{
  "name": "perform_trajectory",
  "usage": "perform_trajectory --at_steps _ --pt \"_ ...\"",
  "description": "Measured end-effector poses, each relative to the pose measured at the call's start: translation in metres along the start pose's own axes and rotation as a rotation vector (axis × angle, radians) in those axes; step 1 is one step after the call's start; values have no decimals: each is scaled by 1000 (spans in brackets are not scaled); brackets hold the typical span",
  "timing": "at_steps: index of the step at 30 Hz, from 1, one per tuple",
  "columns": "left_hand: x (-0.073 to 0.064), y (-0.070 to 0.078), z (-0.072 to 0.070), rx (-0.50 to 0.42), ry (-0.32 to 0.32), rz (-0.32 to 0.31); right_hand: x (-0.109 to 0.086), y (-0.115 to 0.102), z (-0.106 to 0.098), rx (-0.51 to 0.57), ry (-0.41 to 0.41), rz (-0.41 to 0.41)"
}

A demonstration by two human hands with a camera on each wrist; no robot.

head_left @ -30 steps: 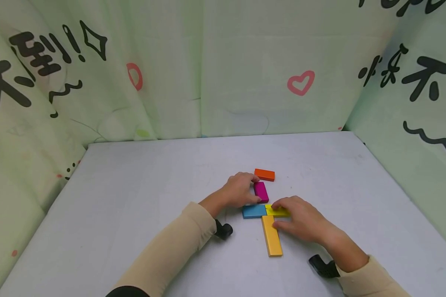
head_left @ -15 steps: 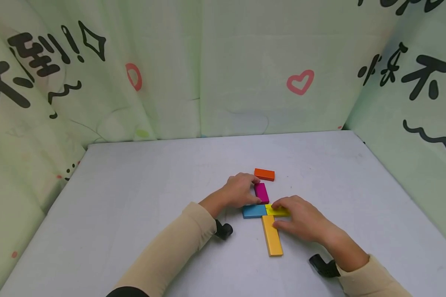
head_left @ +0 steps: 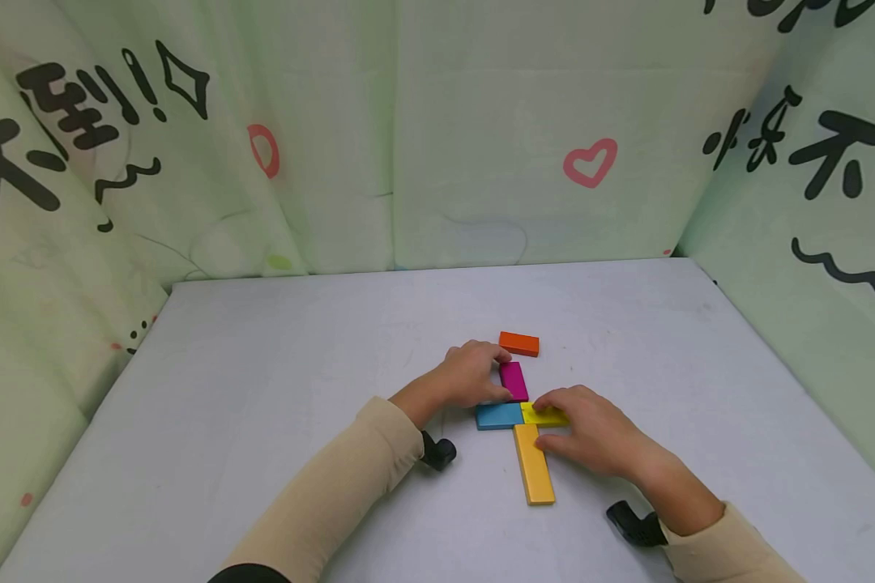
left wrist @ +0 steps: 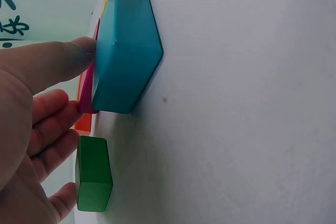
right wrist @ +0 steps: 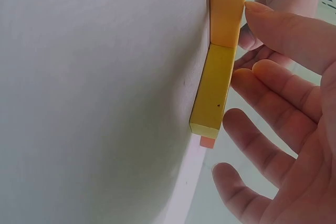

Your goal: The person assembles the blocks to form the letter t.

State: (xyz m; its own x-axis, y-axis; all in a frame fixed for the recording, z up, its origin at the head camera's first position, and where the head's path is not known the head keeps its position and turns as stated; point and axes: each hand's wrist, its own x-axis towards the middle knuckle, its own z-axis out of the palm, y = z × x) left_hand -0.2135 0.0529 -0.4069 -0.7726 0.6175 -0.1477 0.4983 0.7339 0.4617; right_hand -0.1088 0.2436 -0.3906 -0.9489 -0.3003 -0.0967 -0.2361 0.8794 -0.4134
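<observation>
The left hand (head_left: 469, 374) pinches the magenta block (head_left: 514, 380); the right hand (head_left: 591, 431), beside it, rests relaxed fingers on the yellow block (head_left: 547, 416).

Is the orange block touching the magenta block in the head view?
No, the orange block lies apart on the table, with a bare gap between it and the magenta block.

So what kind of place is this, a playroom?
Probably a small tabletop booth set up for filming, not a playroom. A plain grey table is walled on three sides by a pale green cloth printed with hearts and black writing, and only coloured blocks lie between the two hands.
</observation>
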Motion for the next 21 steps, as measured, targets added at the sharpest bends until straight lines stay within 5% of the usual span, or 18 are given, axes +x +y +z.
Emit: perform_trajectory --at_steps 21 --pt "0 0 -1 -8 -37 12 -1 1 0 -4 14 -20"
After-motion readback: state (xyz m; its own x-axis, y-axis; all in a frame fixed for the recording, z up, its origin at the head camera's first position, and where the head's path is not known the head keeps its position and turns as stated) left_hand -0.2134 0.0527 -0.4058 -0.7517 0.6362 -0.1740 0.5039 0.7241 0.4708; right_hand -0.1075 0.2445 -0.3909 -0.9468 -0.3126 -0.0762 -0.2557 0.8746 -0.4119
